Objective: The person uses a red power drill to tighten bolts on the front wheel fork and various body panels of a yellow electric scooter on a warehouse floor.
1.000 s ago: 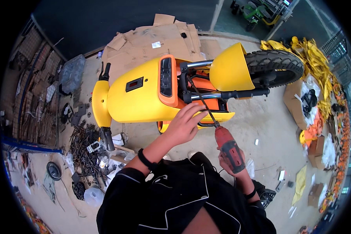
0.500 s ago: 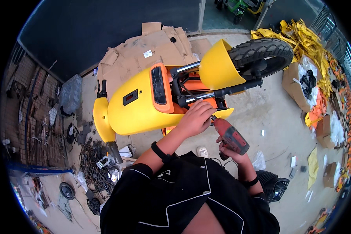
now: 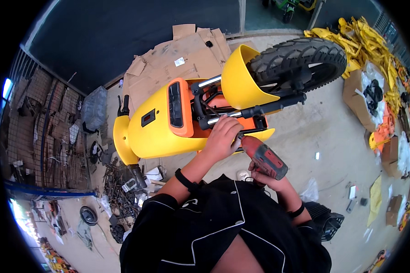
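Red drill [image 3: 265, 158] moved closer to left grip [image 3: 222, 139].

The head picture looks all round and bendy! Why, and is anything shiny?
Head view: a fisheye lens bows the long blue metal rail and leaves black corners; head view's left rim: white glare; head view's middle: the upper silver metal fork tube gleams.

Red and black drill [image 3: 265, 157], yellow and orange vehicle [image 3: 161, 132]

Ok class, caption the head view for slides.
Right hand gripping a red power tool, left hand near its nose, beside a yellow vehicle.
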The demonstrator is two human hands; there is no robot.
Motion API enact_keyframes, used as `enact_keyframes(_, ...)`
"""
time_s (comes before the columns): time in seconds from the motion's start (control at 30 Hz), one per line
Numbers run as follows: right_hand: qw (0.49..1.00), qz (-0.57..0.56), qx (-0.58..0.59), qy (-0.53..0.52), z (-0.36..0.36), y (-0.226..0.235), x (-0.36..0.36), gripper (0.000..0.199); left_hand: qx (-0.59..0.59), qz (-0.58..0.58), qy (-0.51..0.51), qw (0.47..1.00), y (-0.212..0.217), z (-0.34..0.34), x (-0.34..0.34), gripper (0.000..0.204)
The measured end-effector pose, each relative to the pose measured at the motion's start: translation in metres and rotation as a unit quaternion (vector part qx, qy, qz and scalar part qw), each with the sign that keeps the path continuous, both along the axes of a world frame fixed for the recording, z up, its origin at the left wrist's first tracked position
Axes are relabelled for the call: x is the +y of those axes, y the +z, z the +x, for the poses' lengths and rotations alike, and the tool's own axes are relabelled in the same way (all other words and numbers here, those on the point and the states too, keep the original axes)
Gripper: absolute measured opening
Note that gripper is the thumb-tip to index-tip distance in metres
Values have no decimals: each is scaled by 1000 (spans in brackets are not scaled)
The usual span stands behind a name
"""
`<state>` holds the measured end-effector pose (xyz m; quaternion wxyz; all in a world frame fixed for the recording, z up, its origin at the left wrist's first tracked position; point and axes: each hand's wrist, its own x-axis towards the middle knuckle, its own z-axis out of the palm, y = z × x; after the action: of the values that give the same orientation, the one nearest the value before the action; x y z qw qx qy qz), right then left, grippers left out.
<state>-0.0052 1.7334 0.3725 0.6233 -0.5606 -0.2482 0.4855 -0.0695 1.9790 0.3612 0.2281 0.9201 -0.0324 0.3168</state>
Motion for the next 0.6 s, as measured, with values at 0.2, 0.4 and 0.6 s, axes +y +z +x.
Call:
enact_keyframes(0.2,999,-38,21,29,20,18,0,20,-30,-5,11,999,-6,13,-3,58)
enact_keyframes(0.4,988,13,-147,32,30,26,5,28,-74,-31,23,997,-11,17,-10,56)
enact_keyframes(0.6,994,15,-107,13,36,47,12,24,-59,-43,32,997,2,22,-8,56)
